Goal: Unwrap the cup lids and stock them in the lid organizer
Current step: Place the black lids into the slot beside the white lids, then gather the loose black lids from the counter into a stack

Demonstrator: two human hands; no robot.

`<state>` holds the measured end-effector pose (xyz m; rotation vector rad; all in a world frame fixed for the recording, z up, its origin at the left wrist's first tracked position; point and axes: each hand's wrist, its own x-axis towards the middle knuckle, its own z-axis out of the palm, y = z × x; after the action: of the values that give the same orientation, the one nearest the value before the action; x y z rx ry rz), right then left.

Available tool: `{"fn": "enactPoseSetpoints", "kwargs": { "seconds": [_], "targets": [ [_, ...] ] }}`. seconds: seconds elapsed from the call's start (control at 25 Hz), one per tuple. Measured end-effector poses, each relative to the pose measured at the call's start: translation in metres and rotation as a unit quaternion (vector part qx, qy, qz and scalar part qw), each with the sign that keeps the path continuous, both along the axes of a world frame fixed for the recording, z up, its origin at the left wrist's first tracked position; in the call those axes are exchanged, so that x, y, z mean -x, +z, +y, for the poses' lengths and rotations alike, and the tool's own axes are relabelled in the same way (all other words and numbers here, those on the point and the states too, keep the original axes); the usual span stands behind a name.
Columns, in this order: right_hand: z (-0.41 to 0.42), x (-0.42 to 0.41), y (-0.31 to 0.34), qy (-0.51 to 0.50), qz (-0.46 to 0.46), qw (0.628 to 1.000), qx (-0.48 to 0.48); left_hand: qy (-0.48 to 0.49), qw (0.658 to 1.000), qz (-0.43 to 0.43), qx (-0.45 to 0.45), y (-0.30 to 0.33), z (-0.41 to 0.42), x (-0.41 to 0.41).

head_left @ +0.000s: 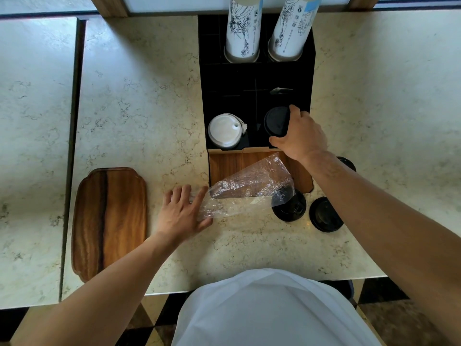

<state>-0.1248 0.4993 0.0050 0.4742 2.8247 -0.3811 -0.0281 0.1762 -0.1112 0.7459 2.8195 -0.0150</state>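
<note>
My right hand (300,134) grips a stack of black cup lids (275,120) at the front right compartment of the black lid organizer (254,78). White lids (224,130) fill the front left compartment. My left hand (183,212) rests on the counter with fingers spread, its thumb and fingers on one end of the empty clear plastic wrap (249,189). Two loose black lids lie on the counter, one (289,206) partly under the wrap, the other (325,215) to its right. A third black lid (348,163) peeks out behind my right forearm.
Two tall sleeves of printed paper cups (243,28) stand in the organizer's back compartments. A wooden tray (109,221) lies at the left on the marble counter (149,108). The organizer's wooden front (237,163) faces me. A small metal piece (279,90) lies in a middle compartment.
</note>
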Motion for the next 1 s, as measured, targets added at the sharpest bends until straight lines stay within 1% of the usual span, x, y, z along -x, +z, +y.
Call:
{"fn": "enactPoseSetpoints", "kwargs": {
  "seconds": [0.12, 0.2, 0.4, 0.48, 0.56, 0.64, 0.76, 0.84, 0.92, 1.0],
  "targets": [
    [0.000, 0.000, 0.003, -0.005, -0.009, 1.000, 0.005, 0.001, 1.000, 0.000, 0.006, -0.002, -0.001, 0.000],
    [0.000, -0.002, 0.005, -0.007, 0.006, 1.000, 0.001, 0.003, 1.000, 0.000, 0.005, -0.004, -0.001, -0.001],
    [-0.002, -0.028, 0.001, -0.036, 0.114, 0.993, 0.006, 0.013, 1.000, 0.000, 0.002, -0.005, 0.000, -0.001],
    [-0.004, -0.040, -0.005, -0.044, 0.136, 0.989, 0.022, 0.020, 1.000, -0.005, 0.001, -0.004, 0.001, -0.002],
    [-0.007, -0.052, -0.010, -0.038, 0.153, 0.986, 0.059, 0.030, 0.999, -0.012, 0.000, -0.001, 0.003, -0.004],
    [-0.014, -0.068, -0.012, 0.007, 0.176, 0.978, 0.112, 0.046, 0.999, -0.018, 0.001, 0.002, 0.006, -0.007],
    [-0.038, -0.097, -0.017, 0.113, 0.193, 0.959, 0.172, 0.068, 0.997, -0.025, -0.001, 0.008, 0.011, -0.015],
    [-0.057, -0.115, -0.023, 0.168, 0.159, 0.954, 0.190, 0.075, 0.997, -0.029, -0.005, 0.010, 0.013, -0.021],
    [-0.075, -0.131, -0.030, 0.209, 0.118, 0.953, 0.184, 0.082, 0.996, -0.032, -0.013, 0.014, 0.013, -0.027],
    [-0.086, -0.144, -0.037, 0.219, 0.102, 0.954, 0.179, 0.099, 0.994, -0.034, -0.032, 0.017, 0.011, -0.033]
  ]
}}
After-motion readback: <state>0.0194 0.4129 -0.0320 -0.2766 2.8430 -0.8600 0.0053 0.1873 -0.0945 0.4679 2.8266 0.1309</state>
